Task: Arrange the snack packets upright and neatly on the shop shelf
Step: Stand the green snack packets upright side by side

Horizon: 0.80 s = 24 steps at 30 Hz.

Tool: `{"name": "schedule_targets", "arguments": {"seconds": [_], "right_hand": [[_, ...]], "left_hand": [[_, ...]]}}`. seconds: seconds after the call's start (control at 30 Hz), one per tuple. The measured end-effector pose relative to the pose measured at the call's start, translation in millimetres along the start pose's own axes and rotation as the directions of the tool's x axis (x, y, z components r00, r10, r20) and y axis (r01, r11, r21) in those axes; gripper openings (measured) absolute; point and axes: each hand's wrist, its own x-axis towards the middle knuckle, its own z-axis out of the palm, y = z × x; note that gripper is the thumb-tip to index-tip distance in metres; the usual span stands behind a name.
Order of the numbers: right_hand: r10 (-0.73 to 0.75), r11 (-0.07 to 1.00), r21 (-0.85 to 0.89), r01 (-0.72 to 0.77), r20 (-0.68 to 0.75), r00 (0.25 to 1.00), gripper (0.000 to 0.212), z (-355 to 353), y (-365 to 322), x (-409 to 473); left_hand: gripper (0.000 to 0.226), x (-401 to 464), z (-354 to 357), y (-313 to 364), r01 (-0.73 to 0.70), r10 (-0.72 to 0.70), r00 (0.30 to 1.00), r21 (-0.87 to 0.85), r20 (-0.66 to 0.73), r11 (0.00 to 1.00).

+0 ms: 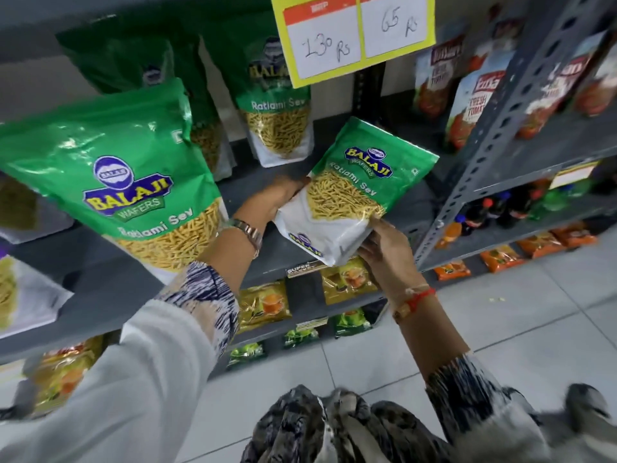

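A green and white Ratlami Sev packet (354, 192) is tilted to the right above the grey shelf (253, 185), held between both hands. My left hand (277, 198) grips its left edge, and my right hand (384, 248) grips its bottom right corner. A larger packet of the same snack (110, 182) stands at the shelf's front left. Another one (277, 118) stands upright at the back, with more green packets (133, 61) behind the large one.
A yellow price tag (354, 35) hangs from the shelf above. A perforated grey upright post (494, 138) borders the shelf on the right, with tomato packets (467, 105) beyond it. Lower shelves hold yellow packets (263, 305), orange packets and bottles (500, 208). Tiled floor lies below.
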Motion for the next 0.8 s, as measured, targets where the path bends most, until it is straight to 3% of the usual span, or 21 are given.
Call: {"name": "schedule_targets", "arguments": {"seconds": [0.07,0.17,0.27,0.5,0.8], "right_hand": [[0.030,0.999,0.026,-0.030,0.007,1.000,0.018,-7.0,-0.2,-3.7],[0.089,0.992,0.090,-0.088,-0.007,0.996,0.014,-17.2,0.3,-12.8],[0.110,0.992,0.063,-0.113,0.055,0.992,0.026,-28.5,-3.4,-31.0],[0.087,0.996,-0.010,-0.089,0.303,0.949,0.021,-41.5,-9.3,-92.4],[0.021,0.999,0.032,-0.034,0.346,0.938,0.009,-14.5,-26.8,-79.1]], "left_hand": [[0.028,-16.2,4.6,-5.1,0.060,-0.063,0.997,-0.073,-0.040,0.996],[0.023,-51.7,3.0,-15.9,0.099,-0.122,0.991,-0.329,-0.050,0.939],[0.016,-96.0,-2.9,-24.4,0.052,-0.081,0.996,-0.527,-0.033,0.848],[0.027,-184.0,-17.6,-48.4,0.035,-0.074,0.996,-0.610,-0.039,0.792],[0.031,-180.6,-17.5,-43.8,0.008,-0.065,0.996,-0.713,-0.052,0.701]]}}
